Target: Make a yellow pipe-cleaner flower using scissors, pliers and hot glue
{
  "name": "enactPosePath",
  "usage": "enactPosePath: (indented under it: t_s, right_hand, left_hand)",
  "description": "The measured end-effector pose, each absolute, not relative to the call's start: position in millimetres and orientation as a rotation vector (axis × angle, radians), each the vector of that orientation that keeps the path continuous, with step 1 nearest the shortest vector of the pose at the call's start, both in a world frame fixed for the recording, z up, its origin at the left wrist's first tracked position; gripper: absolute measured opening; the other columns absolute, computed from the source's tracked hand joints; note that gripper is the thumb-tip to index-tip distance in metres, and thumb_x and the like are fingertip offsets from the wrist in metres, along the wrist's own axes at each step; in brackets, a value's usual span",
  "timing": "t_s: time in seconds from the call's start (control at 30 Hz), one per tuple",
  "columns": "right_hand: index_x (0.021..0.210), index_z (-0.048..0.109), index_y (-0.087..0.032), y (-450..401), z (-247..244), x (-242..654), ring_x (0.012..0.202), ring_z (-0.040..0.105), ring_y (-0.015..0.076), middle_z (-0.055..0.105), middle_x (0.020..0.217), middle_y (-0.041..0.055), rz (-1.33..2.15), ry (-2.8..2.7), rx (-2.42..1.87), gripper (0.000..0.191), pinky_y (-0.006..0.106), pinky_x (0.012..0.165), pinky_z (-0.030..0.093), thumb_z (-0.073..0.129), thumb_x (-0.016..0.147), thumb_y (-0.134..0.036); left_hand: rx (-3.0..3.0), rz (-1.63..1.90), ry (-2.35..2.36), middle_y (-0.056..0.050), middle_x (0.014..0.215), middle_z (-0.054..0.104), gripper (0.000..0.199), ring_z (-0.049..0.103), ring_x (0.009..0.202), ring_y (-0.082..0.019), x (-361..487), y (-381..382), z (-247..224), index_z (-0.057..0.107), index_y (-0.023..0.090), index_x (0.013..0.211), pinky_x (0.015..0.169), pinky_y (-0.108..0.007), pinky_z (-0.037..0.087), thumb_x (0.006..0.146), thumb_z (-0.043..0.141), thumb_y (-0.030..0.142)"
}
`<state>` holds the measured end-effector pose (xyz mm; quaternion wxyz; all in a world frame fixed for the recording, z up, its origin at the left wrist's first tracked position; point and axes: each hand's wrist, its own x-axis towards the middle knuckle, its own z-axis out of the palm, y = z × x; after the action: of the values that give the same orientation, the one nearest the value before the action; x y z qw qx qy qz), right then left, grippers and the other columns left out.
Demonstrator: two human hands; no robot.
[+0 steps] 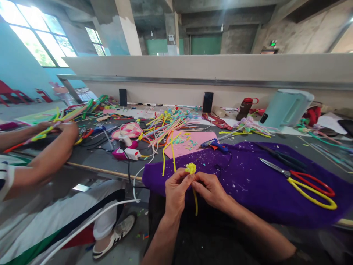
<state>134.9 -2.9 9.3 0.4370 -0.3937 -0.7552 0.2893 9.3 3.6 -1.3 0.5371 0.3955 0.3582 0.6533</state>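
Angled inward, the left hand (175, 186) and right hand (211, 188) pinched a yellow flower-like piece (191, 168) by the near edge of the purple cloth (248, 184), bunched end up, stem (196, 204) hanging nearly vertical.

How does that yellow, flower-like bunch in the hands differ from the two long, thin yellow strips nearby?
The flower-like bunch is compact and lumpy; the thin strips are long. The bunch is held by the left hand and right hand; the strips lie unheld. Both are yellow.
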Motion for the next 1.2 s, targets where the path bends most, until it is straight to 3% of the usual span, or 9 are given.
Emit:
enactPosePath:
  t_s: [0.2, 0.33, 0.6, 0.73, 0.93, 1.03, 1.2]
  right_hand:
    - [0.077, 0.059, -0.016, -1, 15, 144, 0.059, 0.051, 0.0095, 0.058, 0.067, -0.0012, 0.692, -2.026, -1.037, 0.017, 0.019, 0.055, 0.038, 0.047, 0.085, -0.024]
    - [0.084, 0.062, -0.017, 6, 29, 166, 0.066, 0.057, 0.0107, 0.063, 0.074, 0.0003, 0.602, -2.143, -1.072, 0.015, 0.019, 0.061, 0.04, 0.049, 0.085, -0.025]
    - [0.082, 0.064, -0.017, 51, 58, 196, 0.067, 0.059, 0.0127, 0.067, 0.075, 0.0024, 0.241, -2.38, -1.209, 0.014, 0.02, 0.061, 0.04, 0.051, 0.083, -0.023]
    - [0.088, 0.066, -0.019, 98, 66, 182, 0.081, 0.061, 0.015, 0.069, 0.088, 0.0029, 0.012, -2.504, -1.409, 0.019, 0.021, 0.067, 0.039, 0.048, 0.084, -0.022]
    - [0.095, 0.067, -0.021, 162, 51, 138, 0.094, 0.059, 0.0191, 0.066, 0.101, 0.0056, -0.046, -2.525, -1.568, 0.025, 0.025, 0.074, 0.041, 0.046, 0.086, -0.03]
    - [0.093, 0.066, -0.018, 176, 40, 124, 0.096, 0.058, 0.0214, 0.064, 0.101, 0.008, -0.043, -2.547, -1.653, 0.023, 0.03, 0.077, 0.043, 0.049, 0.085, -0.032]
    - [0.109, 0.054, -0.014, 182, 31, 120, 0.093, 0.057, 0.0183, 0.056, 0.109, 0.0071, -0.004, -2.543, -1.705, 0.027, 0.04, 0.08, 0.048, 0.051, 0.088, -0.031]
  left_hand:
    - [0.838, 1.456, 0.831, -0.002, 0.066, 0.066, 0.012, 0.055, 0.059, -0.01, 4, 6, 5, 0.069, 0.014, 0.067, 0.056, -0.02, 0.042, 0.06, 0.074, 0.021]
    - [0.787, 1.434, 0.864, -0.001, 0.059, 0.063, 0.016, 0.04, 0.041, -0.002, -3, 11, 7, 0.067, 0.012, 0.066, 0.037, -0.015, 0.028, 0.059, 0.074, 0.025]
    - [0.703, 1.378, 0.758, 0.001, 0.062, 0.064, 0.02, 0.033, 0.029, 0.001, -11, 28, 7, 0.06, 0.012, 0.068, 0.028, -0.014, 0.017, 0.064, 0.07, 0.029]
    - [0.687, 1.347, 0.71, 0.001, 0.062, 0.064, 0.019, 0.034, 0.029, 0.001, -8, 34, 9, 0.057, 0.012, 0.07, 0.027, -0.013, 0.02, 0.066, 0.069, 0.026]
    - [0.652, 1.324, 0.688, 0.0, 0.063, 0.065, 0.02, 0.038, 0.033, 0.001, -11, 36, 6, 0.057, 0.012, 0.075, 0.03, -0.011, 0.026, 0.065, 0.07, 0.023]
    - [0.635, 1.323, 0.653, 0.0, 0.064, 0.064, 0.018, 0.038, 0.033, 0.001, -12, 36, 3, 0.057, 0.012, 0.076, 0.03, -0.011, 0.026, 0.067, 0.069, 0.022]
    - [0.635, 1.315, 0.616, 0.0, 0.064, 0.064, 0.016, 0.038, 0.034, 0.001, -12, 36, 2, 0.058, 0.012, 0.077, 0.031, -0.011, 0.028, 0.069, 0.067, 0.022]
